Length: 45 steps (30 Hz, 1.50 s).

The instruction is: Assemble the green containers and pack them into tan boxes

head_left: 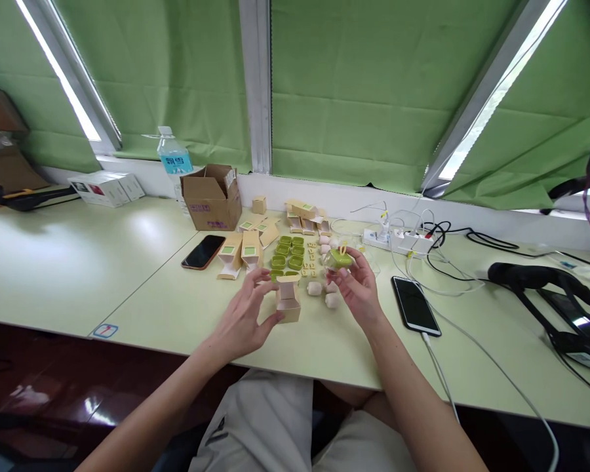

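My left hand [248,308] has its thumb and fingers on a small cream cardboard box [288,309] whose top flap stands up. Between the fingers of my right hand [361,288] is a small clear container with a green lid [341,258] and a yellow loop on top, lifted above the table. Beyond the box, several green square lids [295,262] lie in two columns. Small yellow pieces [311,259] are lined up beside them. Several pale pink, rounded pieces [314,288] sit near my right hand, some partly hidden by it.
Open cream boxes [231,254] and a black phone [204,252] lie to the left, before a brown carton [212,200] and a water bottle [174,160]. At right are a charging phone [415,305], a power strip [413,242], loose cables and a black headset [535,278].
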### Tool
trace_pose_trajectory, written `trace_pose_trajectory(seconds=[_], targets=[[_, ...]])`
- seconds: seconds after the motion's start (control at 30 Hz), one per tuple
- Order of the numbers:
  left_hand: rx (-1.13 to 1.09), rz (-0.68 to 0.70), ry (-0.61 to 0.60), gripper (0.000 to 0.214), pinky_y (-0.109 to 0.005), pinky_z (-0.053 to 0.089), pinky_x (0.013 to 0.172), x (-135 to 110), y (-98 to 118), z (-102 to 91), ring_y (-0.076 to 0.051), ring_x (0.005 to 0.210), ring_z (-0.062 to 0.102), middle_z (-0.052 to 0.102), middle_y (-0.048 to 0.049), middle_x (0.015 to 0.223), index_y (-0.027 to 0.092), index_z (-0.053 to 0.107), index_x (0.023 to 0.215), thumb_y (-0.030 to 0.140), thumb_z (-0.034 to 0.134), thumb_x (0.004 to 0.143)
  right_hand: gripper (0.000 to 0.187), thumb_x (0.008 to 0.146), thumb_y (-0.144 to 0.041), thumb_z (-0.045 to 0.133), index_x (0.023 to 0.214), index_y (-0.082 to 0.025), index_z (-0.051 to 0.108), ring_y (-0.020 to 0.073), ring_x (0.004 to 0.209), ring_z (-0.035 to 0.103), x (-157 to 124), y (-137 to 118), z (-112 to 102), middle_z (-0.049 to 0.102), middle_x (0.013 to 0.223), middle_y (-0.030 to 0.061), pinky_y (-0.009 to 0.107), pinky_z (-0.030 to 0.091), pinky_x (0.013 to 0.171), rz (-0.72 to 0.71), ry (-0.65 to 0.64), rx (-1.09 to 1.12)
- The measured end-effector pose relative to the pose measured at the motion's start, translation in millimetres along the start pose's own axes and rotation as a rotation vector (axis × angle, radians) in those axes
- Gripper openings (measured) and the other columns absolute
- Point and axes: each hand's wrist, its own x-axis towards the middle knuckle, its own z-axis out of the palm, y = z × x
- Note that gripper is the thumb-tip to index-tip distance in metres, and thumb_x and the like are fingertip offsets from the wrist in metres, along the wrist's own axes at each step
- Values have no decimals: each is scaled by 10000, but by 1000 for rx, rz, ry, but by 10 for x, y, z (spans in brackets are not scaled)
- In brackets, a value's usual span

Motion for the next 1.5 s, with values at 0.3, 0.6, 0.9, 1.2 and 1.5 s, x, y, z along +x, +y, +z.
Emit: trace_pose_trajectory(seconds=[0.3,0.6,0.9,1.2,1.5], targets=[[-97,-30,-130,355,-456,620,1030,191,-66,125,-315,1259,726,715,-132,1371,266,603,1389,249,667,1040,548,909,-528,871,1388,-346,675,293,1223,720,-145,-193,306,715,1429,99,484,666,1004,-163,-8,-124],[-255,-220,-122,413,-415,596,1000,295,-42,147,-301,1210,746,761,-91,1324,246,612,1368,380,747,1002,434,895,-386,884,1269,-287,687,253,1129,756,-329,-157,752,766,1233,80,239,548,590,-80,-160,-319],[-278,-214,-71,300,-331,565,858,291,-104,195,-216,949,717,749,-30,1041,226,617,1081,371,828,924,395,1009,-302,750,1378,-292,609,266,1034,808,-343,35,498,736,1445,137,337,614,615,-445,-243,-733],[-279,-233,-51,370,-310,544,838,259,-120,186,-189,903,674,709,1,1002,234,576,1050,362,874,873,319,1007,-247,745,1305,-280,637,339,1135,743,-321,47,387,792,1344,114,455,647,739,-676,-293,-1017],[-304,-267,-74,380,-330,559,887,246,-138,197,-203,972,691,717,-4,1056,245,585,1109,390,861,891,411,1021,-110,616,1406,-247,576,331,1164,651,-362,58,432,717,1387,130,533,639,970,-498,-450,-959]])
